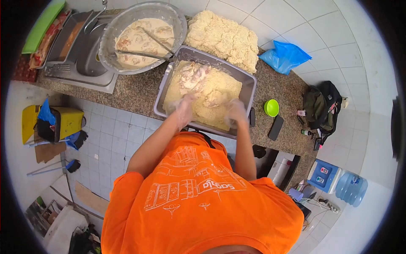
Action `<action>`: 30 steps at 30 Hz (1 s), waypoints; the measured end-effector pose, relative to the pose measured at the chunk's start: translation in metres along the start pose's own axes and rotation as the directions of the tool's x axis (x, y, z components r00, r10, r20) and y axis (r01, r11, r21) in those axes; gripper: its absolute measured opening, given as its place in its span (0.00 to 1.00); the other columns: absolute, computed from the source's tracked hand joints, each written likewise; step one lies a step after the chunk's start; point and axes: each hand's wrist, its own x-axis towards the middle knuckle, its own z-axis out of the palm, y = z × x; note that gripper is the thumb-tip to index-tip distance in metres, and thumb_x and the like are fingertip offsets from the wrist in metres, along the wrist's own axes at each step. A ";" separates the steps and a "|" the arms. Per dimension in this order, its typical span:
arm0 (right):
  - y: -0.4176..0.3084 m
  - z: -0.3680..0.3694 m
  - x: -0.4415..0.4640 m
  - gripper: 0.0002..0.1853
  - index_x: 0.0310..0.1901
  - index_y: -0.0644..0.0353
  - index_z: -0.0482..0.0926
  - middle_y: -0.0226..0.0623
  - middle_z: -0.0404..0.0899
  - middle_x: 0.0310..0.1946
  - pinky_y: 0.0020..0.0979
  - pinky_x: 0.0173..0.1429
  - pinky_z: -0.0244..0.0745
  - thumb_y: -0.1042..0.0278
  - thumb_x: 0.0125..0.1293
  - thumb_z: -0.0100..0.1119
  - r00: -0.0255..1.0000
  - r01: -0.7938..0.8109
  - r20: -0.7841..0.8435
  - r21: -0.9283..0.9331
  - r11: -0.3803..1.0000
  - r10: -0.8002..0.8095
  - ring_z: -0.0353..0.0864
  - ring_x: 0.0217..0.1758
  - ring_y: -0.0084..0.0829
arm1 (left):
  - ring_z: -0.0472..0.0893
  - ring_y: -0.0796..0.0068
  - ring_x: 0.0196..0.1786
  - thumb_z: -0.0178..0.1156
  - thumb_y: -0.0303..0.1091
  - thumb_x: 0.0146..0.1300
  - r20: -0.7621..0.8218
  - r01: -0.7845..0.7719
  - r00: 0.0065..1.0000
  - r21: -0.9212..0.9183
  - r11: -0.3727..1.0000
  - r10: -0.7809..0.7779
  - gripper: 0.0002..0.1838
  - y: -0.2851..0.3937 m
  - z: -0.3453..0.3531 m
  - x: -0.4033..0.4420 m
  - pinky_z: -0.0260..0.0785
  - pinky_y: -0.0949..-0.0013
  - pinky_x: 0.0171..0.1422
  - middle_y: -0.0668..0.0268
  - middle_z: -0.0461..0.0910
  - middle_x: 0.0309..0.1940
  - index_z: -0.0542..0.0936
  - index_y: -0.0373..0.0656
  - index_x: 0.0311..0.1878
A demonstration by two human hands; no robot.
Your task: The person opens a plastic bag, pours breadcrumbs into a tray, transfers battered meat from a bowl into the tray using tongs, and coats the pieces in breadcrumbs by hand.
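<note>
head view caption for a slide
Left hand and right hand at a bin of crumbs, beside a bowl of batter.

Grey rectangular tub (250,89), upright on speckled table (267,91), contains pale yellow crumbs (231,84). Batter-wet pieces (194,75) heaped far left; crumb-coated piece (215,98) lies right of centre.

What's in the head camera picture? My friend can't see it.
Someone in an orange shirt has their left hand and right hand over a grey tub of pale crumbs. Farther back are a bowl of creamy liquid with tongs and a crumbly pale heap.
</note>
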 end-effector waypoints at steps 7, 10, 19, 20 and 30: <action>-0.041 0.021 -0.039 0.18 0.32 0.70 0.81 0.45 0.71 0.22 0.37 0.38 0.68 0.59 0.66 0.54 0.951 -0.297 0.225 0.854 0.427 0.212 0.73 0.32 0.31 | 0.75 0.51 0.60 0.36 0.44 0.67 0.127 0.167 0.974 0.141 0.976 -0.185 0.27 -0.045 0.046 0.026 0.65 0.43 0.66 0.49 0.75 0.57 0.71 0.38 0.61; -0.046 -0.017 -0.021 0.19 0.35 0.69 0.80 0.49 0.76 0.27 0.39 0.40 0.70 0.58 0.68 0.51 0.864 -0.502 0.290 0.570 0.650 0.412 0.78 0.35 0.34 | 0.71 0.53 0.66 0.35 0.47 0.68 0.151 0.067 0.985 0.116 0.991 -0.084 0.31 -0.025 0.067 -0.008 0.57 0.49 0.74 0.50 0.71 0.64 0.64 0.34 0.67; -0.022 0.037 0.017 0.19 0.45 0.63 0.79 0.52 0.80 0.44 0.40 0.55 0.72 0.53 0.67 0.53 0.985 0.110 0.059 0.522 0.846 -0.164 0.78 0.50 0.48 | 0.64 0.44 0.69 0.41 0.47 0.66 0.071 0.023 0.997 -0.053 0.998 -0.019 0.32 0.032 0.005 -0.036 0.47 0.36 0.73 0.45 0.66 0.64 0.61 0.35 0.68; -0.036 0.014 0.016 0.17 0.43 0.62 0.79 0.50 0.80 0.43 0.39 0.54 0.73 0.55 0.66 0.54 0.996 0.014 0.079 0.366 0.931 -0.046 0.79 0.49 0.46 | 0.64 0.44 0.69 0.41 0.47 0.66 0.074 0.016 0.997 -0.057 0.998 -0.011 0.32 0.032 0.000 -0.037 0.47 0.36 0.73 0.45 0.66 0.64 0.61 0.35 0.68; -0.052 0.000 -0.006 0.07 0.36 0.59 0.79 0.40 0.77 0.27 0.40 0.36 0.76 0.68 0.56 0.56 0.875 0.350 -0.126 -0.500 0.792 -0.466 0.81 0.36 0.39 | 0.36 0.39 0.79 0.43 0.47 0.65 -0.010 -0.018 1.000 -0.238 0.971 0.016 0.46 0.019 -0.024 -0.043 0.34 0.40 0.79 0.38 0.31 0.76 0.34 0.31 0.76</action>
